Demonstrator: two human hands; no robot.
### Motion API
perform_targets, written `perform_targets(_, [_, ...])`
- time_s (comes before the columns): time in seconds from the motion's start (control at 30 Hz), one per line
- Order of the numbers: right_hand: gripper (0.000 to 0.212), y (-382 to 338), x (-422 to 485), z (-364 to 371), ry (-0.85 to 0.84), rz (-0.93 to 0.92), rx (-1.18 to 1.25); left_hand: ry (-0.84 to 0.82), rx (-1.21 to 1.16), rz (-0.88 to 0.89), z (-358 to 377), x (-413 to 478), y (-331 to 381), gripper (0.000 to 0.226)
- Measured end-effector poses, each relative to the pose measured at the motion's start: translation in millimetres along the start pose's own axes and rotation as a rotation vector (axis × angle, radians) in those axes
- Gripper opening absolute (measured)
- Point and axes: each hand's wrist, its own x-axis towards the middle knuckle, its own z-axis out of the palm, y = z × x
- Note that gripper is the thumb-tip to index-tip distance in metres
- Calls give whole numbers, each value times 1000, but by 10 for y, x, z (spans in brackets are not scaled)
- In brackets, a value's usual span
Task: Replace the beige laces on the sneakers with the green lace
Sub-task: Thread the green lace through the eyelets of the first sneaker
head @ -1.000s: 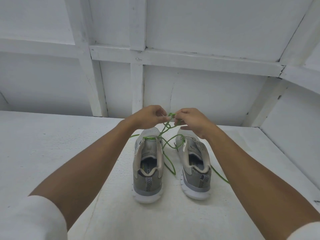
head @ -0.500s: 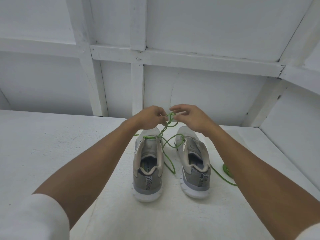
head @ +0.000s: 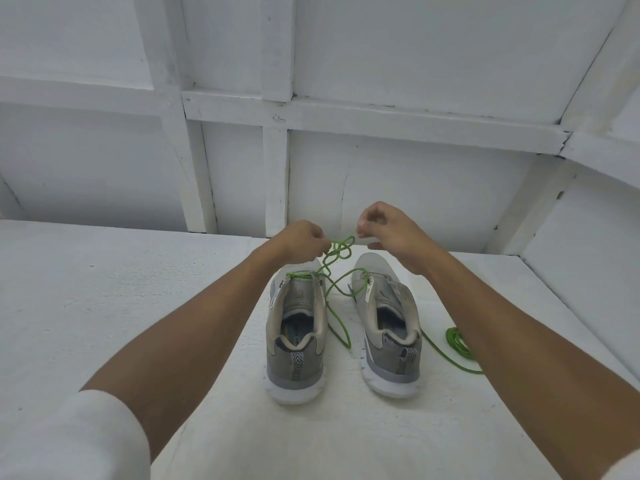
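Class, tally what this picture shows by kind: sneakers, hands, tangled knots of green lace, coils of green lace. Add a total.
Sneakers: 2 (left sneaker, right sneaker)
Hands: 2 (left hand, right hand)
Green lace knot, pinched by the left hand: 1
Green lace coil, lying right of the right sneaker: 1
Total: 6

Support: white surface [head: 104, 306], flat, rough-grained. Two sneakers stand on it side by side, soles down, heels toward the camera, near but not touching: left sneaker [head: 296, 344], right sneaker [head: 388, 327]. A loop of green lace [head: 341, 336] lies on the surface between them. A small coil [head: 457, 341] of the same lace lies just right of the right sneaker, with a strand running beside it.
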Motion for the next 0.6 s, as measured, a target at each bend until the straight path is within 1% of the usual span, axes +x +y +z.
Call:
perform_targets(0.1, [23,67,9,16,-74,-17,-158,-23,-150,-27,-27,-4,-6,18])
perform_targets(0.13, [23,79,15,41,-82,-27,-219,-43,-202,-29,-43,4,-3,17])
perform_targets(0.17, [19,97,19,66,-81,-38,-261,-57,-255,-25,-55,13,2,16])
perform_targets(0.23, [7,118,33,93,-55,-49,-289,-57,-379,-20,-72,33,7,16])
perform_targets(0.27, [8,119,46,87,-38,-40,-265,-41,-448,-25,-78,47,2,16])
perform_targets(0.33, [9,111,59,47,-14,35,-132,52,-509,-46,-70,57,-6,13])
perform_targets(0.37, [9,94,47,38,-12,82,-79,131,-462,-55,-53,68,-11,12])
perform_targets(0.4, [8,91,46,41,-4,121,-76,209,-376,-60,-22,80,-17,13])
perform_targets(0.47, [11,114,57,62,49,127,-287,298,-272,-66,82,87,2,18])
perform_targets(0.5, [12,111,59,95,91,107,-374,310,-301,-80,135,84,28,19])
perform_targets(0.53, [13,106,66,135,144,81,-381,311,-396,-116,171,83,54,19])
perform_targets(0.57, [13,109,83,156,196,74,-284,304,-543,-169,196,88,76,18])
perform_targets(0.6, [10,106,93,160,226,93,-76,283,-718,-228,215,91,92,15])
